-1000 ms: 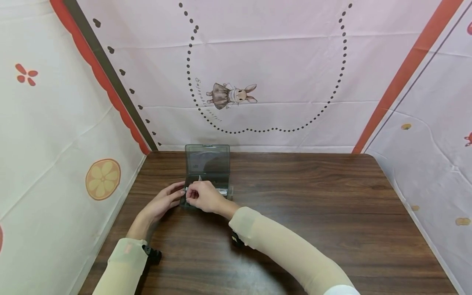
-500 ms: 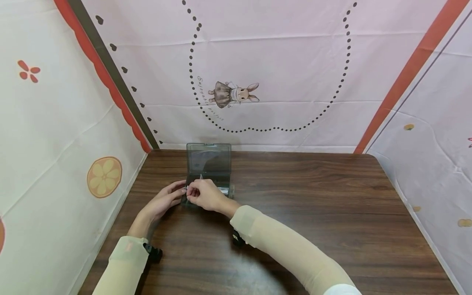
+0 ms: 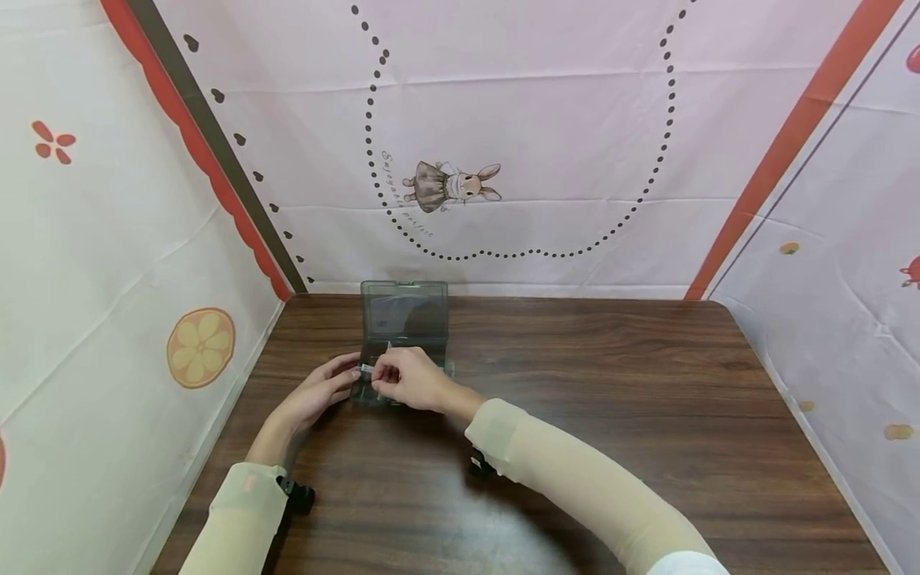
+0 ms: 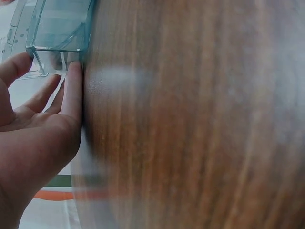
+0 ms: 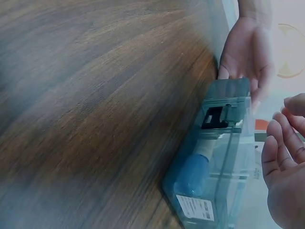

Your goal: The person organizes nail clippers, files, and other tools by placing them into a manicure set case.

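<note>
A see-through green plastic case (image 3: 369,391) stands near the table's back left, its lid (image 3: 405,310) raised. My left hand (image 3: 316,395) rests against the left end of the case. In the left wrist view its thumb and fingers (image 4: 73,90) lie at the end wall, mostly straight. Over the case, my right hand (image 3: 413,377) pinches with thumb and curled fingers. A small pale strip (image 3: 366,368) sticks out left of these fingertips; the rest is hidden, so I cannot tell its kind. A thin pointed tip (image 3: 389,346) shows behind the hand. A blue, rounded piece (image 5: 193,174) lies inside the case.
The case has a black latch piece (image 5: 214,118) and a white label (image 5: 196,207) on its front. It stands on a dark brown wooden table (image 3: 611,399). Printed cloth (image 3: 561,144) hangs behind and along both sides.
My right hand has shifted slightly to the right over the case, showing more of the pale strip at its left and covering the white part formerly seen at its right. My left hand stays put.
</note>
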A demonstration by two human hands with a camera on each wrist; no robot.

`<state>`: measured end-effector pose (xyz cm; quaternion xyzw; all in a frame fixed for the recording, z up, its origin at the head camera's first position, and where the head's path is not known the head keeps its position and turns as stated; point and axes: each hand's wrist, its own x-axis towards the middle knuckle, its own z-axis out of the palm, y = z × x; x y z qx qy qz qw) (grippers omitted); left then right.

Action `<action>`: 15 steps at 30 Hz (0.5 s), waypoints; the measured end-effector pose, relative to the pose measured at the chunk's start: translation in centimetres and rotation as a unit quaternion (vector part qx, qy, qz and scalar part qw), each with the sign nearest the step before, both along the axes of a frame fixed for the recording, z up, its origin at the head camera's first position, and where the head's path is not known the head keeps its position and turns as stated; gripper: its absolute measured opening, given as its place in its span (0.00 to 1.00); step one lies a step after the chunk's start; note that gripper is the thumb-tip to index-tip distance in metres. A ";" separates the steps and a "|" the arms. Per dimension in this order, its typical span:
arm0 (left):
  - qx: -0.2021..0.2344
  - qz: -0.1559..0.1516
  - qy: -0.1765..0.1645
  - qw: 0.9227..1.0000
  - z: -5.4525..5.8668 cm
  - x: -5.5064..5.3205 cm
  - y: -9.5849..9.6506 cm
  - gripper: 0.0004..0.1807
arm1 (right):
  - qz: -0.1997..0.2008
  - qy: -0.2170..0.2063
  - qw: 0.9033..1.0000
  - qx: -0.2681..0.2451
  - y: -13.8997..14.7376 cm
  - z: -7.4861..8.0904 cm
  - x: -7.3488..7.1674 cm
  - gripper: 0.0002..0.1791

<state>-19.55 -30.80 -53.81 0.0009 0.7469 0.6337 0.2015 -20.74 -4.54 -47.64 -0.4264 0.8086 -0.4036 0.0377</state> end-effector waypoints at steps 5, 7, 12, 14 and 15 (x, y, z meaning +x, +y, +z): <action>-0.005 0.006 0.000 1.000 0.0 -0.3 0.2 0.38 | 0.006 0.027 1.000 -0.006 1.2 0.7 0.3 0.03; -0.006 0.010 0.000 1.000 0.1 -0.4 0.3 0.38 | 0.010 0.037 0.999 -0.008 1.7 1.0 0.4 0.03; -0.008 0.030 -0.005 1.000 0.5 -0.4 0.6 0.36 | 0.021 0.032 0.999 -0.019 3.5 1.7 0.7 0.02; -0.008 0.040 -0.007 0.999 0.8 -0.3 0.6 0.35 | 0.024 0.017 0.999 -0.025 4.3 2.0 0.9 0.02; -0.004 0.046 -0.008 0.999 1.1 -0.3 0.7 0.34 | 0.025 0.008 0.999 -0.027 4.6 2.2 0.9 0.02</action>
